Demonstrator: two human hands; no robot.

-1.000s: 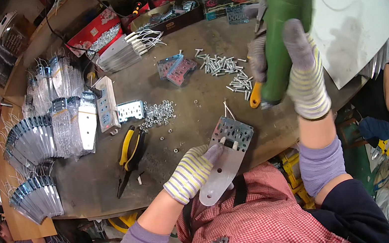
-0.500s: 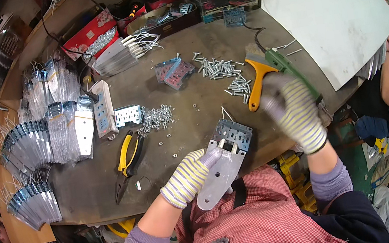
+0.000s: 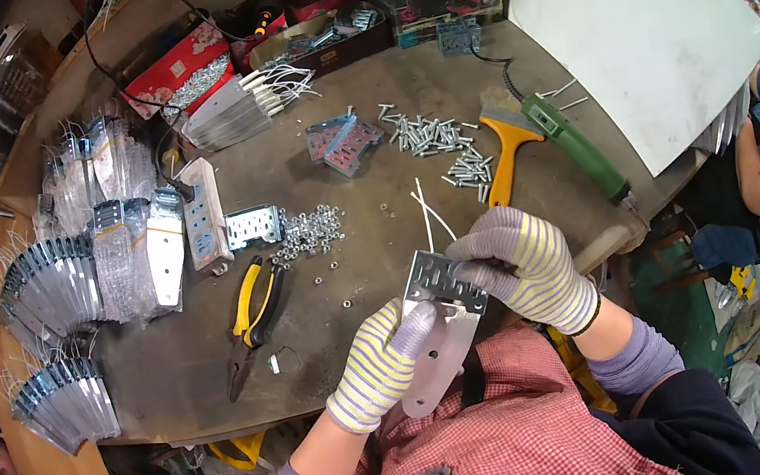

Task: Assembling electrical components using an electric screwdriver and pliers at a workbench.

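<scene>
1. Here, in the head view, the person's left hand, in a striped knitted glove, grips a grey metal plate by its left edge, the thumb pressed on the front face and the other fingers mostly hidden.
2. The plate is held tilted in front of the red checked apron, close to the near edge of the worktable. Its rounded end points toward the person; at its far end sits a dark perforated bracket, with two white wires rising beyond it.
3. The right hand, gloved alike, has its fingers bent at the bracket's right side, the thumb lying against it. Whether these fingers close on the bracket or only touch it, one cannot tell.
4. Beyond the right hand, a scraper with an orange handle lies just beside a green corded power tool, and a loose heap of screws spreads to the left of the scraper.
5. Left of the held plate, pliers with yellow and black handles rest on the table. Above them is a scatter of nuts, near another perforated bracket and a pale power strip.
6. Farther left, wired metal plates lie fanned out in rows.
</scene>
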